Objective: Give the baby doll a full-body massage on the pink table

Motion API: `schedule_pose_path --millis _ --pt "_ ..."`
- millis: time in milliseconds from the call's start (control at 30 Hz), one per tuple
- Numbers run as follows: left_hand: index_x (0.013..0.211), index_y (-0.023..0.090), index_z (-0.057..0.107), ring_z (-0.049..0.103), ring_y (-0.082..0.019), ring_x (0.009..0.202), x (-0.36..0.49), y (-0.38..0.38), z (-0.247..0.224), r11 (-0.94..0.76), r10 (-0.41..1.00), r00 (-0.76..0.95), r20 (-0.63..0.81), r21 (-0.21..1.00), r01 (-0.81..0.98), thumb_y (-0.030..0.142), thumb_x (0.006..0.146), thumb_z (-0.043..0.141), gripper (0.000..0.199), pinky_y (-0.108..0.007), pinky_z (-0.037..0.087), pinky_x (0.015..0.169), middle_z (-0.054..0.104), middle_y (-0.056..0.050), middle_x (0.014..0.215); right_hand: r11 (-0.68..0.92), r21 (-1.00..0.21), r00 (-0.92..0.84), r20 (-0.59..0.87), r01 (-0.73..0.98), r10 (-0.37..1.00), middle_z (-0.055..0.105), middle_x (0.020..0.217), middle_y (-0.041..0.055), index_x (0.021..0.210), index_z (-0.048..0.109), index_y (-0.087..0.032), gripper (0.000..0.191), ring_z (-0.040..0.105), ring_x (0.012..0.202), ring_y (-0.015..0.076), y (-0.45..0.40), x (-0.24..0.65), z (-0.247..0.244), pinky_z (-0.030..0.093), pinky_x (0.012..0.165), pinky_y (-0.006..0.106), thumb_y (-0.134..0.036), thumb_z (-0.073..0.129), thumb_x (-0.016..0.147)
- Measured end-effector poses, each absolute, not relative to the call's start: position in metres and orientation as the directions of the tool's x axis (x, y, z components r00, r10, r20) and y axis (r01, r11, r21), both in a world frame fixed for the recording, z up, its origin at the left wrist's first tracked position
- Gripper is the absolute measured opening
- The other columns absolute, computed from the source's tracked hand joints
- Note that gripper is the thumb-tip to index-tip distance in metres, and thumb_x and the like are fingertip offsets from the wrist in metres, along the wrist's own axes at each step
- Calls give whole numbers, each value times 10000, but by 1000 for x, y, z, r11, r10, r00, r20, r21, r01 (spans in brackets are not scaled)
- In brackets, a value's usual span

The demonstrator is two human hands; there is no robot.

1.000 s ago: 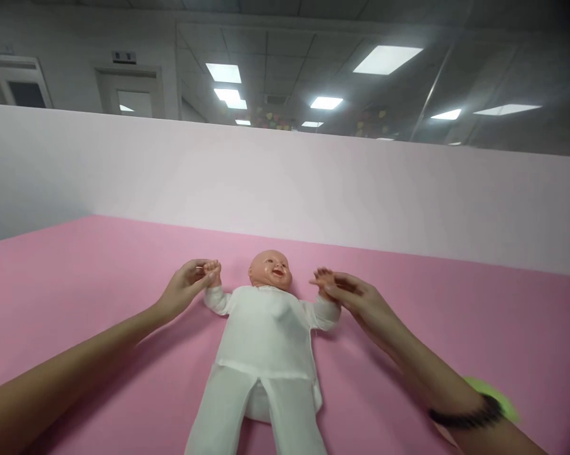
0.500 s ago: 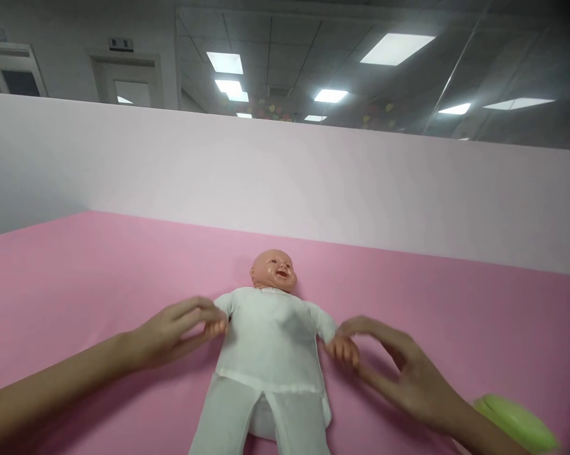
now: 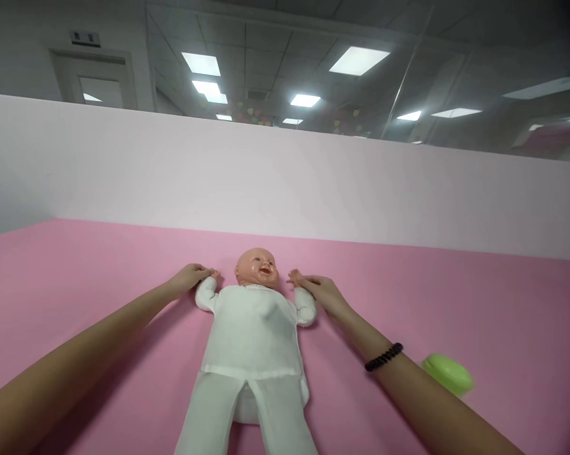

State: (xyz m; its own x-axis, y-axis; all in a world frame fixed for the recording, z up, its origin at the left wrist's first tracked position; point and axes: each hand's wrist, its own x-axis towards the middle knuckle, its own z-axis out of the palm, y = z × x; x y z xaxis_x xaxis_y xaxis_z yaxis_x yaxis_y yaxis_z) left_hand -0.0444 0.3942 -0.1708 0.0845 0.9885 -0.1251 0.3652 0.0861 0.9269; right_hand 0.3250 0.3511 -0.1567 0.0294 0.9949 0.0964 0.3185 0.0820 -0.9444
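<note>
Baby doll (image 3: 253, 328) lies arms raised, left hand (image 3: 191, 278) and right hand (image 3: 325, 292) pinching near its wrists. Arm-posing seems the step; the next move likely needs even holds

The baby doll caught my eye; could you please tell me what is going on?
A person's left hand and right hand each hold the baby doll by one arm, near its hand. The doll lies on its back on the pink surface, both arms raised beside its head. A green object lies beside the right forearm.
</note>
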Motion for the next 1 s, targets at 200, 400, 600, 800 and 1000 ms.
schedule_pose_path --millis 200,400,600,800,1000 --pt "1196 211 664 657 -272 1126 -49 327 -161 -325 933 -53 357 895 306 580 845 687 509 -375 567 928 694 -106 1232 369 -871 -80 363 325 928 696 1235 113 1160 720 -210 412 669 1130 284 280 350 -119 572 972 405 -441 768 822" --pt "1172 311 698 702 -201 1054 -79 261 -161 -833 540 748 386 373 410 243 1000 487 281 -293 574 963 741 -50 1118 834 -247 -705 448 493 550 724 1049 73 1121 689 -223 184 692 976 184 219 364 -135 581 859 290 -219 538 1015" --pt "1178 368 709 722 -206 1023 -82 245 -155 -854 512 774 373 319 411 188 958 544 329 -286 591 938 753 -34 1094 869 -144 -721 503 473 476 724 1021 76 1116 678 -215 220 697 927 186 211 357 -148 588 813 302 -166 490 1013" --pt "1240 243 601 665 -238 1089 -53 294 -155 -550 802 147 579 620 560 429 973 540 332 -382 573 921 669 -107 1225 471 -759 -32 513 449 858 701 1206 111 1161 664 -212 386 701 1043 256 262 342 -131 605 886 383 -438 737 857" --pt "1230 173 546 656 -281 1126 -44 359 -167 -105 963 -200 182 933 345 644 815 650 637 -355 558 851 650 -147 1283 31 -920 135 90 390 987 740 1080 141 1076 679 -143 384 699 1038 292 335 326 -153 572 916 424 -471 667 877"
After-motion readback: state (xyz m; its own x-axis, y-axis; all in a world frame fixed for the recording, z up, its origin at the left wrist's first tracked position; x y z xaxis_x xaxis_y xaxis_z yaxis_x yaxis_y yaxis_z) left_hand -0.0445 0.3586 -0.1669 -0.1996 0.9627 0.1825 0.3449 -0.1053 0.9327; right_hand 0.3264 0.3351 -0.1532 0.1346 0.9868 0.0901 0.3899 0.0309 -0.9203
